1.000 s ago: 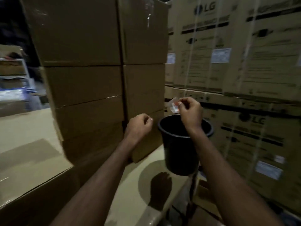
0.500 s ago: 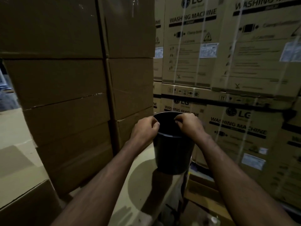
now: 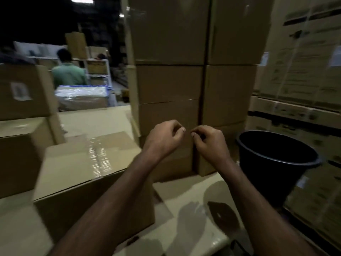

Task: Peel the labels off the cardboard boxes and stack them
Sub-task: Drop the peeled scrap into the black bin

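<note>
While a tall stack of cardboard boxes fills the dim aisle, a taped box lies just left and a black bucket right. Left hand and right hand, fingers curled, apparently hold nothing; the next label wants lifting from a corner, slowly.
</note>
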`<state>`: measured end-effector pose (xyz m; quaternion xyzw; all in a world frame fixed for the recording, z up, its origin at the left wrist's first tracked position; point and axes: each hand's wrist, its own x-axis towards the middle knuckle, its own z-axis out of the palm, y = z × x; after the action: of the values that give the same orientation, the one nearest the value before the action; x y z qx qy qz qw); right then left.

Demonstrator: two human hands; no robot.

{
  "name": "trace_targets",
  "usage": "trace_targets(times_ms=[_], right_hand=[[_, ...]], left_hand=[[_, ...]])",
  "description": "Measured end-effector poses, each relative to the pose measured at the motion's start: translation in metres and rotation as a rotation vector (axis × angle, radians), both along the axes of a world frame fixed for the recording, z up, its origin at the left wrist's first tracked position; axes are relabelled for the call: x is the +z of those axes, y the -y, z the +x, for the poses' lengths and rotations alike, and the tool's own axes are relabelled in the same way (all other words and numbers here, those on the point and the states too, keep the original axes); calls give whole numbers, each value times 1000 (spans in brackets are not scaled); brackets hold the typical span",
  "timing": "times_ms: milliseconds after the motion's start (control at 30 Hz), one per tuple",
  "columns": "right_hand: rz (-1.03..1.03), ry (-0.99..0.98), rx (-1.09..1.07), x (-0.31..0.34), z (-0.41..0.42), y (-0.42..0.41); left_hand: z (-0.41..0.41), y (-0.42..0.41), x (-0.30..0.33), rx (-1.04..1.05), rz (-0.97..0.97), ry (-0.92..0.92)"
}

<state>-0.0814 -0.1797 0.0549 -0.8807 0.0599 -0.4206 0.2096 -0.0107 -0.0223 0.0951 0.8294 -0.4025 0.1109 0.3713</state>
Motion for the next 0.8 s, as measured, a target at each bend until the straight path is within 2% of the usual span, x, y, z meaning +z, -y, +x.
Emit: trace_targets(times_ms=[200, 333, 467, 567, 800], right_hand=[[120, 63, 208, -24, 41, -82], [230, -48, 227, -52, 55, -117], [446, -132, 222, -74, 56, -136], [608, -179, 204, -81, 53, -141], [569, -134, 148, -80, 16, -146]], left_hand=[[13, -119, -18, 367, -8, 36], [11, -176, -40, 643, 94, 54], [3, -213, -59, 874, 170, -103], [0, -224, -70, 853, 58, -313], [-26, -231, -75, 796, -2, -287]])
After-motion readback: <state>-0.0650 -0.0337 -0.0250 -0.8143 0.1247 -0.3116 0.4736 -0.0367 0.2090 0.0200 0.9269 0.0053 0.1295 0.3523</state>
